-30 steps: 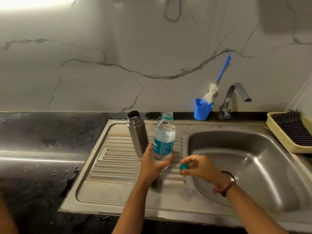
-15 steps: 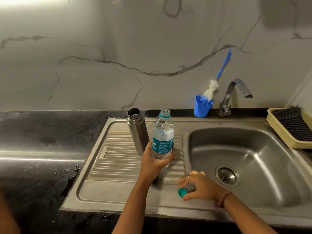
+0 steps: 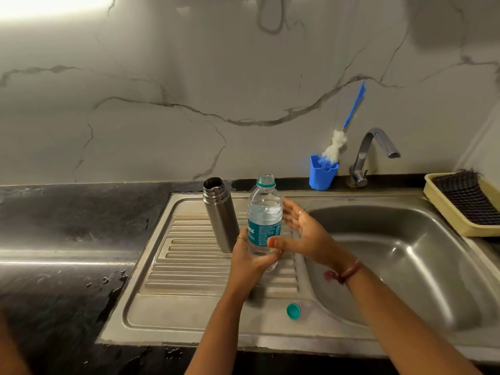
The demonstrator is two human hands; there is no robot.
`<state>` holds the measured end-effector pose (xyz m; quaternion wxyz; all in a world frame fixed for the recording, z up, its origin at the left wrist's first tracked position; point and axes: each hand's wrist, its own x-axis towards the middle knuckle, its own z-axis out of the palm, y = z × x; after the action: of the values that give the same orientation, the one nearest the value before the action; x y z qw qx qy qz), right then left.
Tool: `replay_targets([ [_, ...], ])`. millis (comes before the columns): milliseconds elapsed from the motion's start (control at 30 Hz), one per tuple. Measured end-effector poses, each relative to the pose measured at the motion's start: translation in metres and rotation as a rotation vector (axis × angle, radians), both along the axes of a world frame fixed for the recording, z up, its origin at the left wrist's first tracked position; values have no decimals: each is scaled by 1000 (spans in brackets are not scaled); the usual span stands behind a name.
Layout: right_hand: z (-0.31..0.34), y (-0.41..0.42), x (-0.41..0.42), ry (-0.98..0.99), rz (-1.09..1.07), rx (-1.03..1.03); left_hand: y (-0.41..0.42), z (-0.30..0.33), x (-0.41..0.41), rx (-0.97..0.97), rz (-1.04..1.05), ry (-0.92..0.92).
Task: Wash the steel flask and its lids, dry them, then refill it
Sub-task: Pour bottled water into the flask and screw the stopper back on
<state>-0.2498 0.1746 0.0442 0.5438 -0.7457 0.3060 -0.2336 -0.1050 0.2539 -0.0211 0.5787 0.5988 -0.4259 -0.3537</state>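
- Head view: the left hand [image 3: 250,259] grips the lower part of a clear plastic water bottle [image 3: 264,219], fingers and thumb curled round it, holding it upright above the ribbed drainboard [image 3: 189,255] of the steel sink.
- The bottle's neck is uncapped; there is water inside and a teal label round the middle.
- The right hand [image 3: 305,234] is just beside the bottle on its right, palm up and fingers spread straight, holding nothing. Its thumb tip looks to touch the bottle near the label; hard to be sure.
- A reddish band sits on the right wrist.
- The steel flask [image 3: 219,213] stands upright on the drainboard toward its far edge, just left of the bottle, mouth open and no lid on it.
- A teal bottle cap [image 3: 293,311] lies on the flat steel near the front edge of the sink unit, by the rim of the basin [image 3: 405,255], well apart from both hands.
- Along the back edge by the marble wall: a blue cup [image 3: 323,173] with a bottle brush [image 3: 343,131] leaning in it, then the tap [image 3: 372,152] just to its right.
- At the far right, a cream tray [image 3: 443,209] holds a dark cloth [image 3: 465,198].
- The dark desk [image 3: 67,239] runs off to the left of the drainboard, with wet patches near the sink's edge.
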Motion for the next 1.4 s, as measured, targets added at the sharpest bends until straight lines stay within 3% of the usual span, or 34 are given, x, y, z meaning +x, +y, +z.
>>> replay_targets([
  [500, -2, 10, 42, -242, -384, -16, -15, 8, -7, -23, -103, -67],
  [633, 5, 2, 40, -281, -408, -38, -14, 18, 11, 12, -168, -293],
  [800, 12, -10, 32, -320, -384, 4, -5, 34, 50, -166, 109, -469],
  [900, 10, -16, 27, -335, -388, 9, -8, 32, 70, -252, 427, -421],
  [967, 7, -20, 25, -334, -395, 10, -16, 27, 81, -196, 567, -362],
  [1133, 0, -29, 20, -336, -417, -5, -39, 16, 95, 124, 413, -294],
  [1400, -10, -40, 10, -341, -454, -29, -58, 8, 99, 145, 348, -212],
])
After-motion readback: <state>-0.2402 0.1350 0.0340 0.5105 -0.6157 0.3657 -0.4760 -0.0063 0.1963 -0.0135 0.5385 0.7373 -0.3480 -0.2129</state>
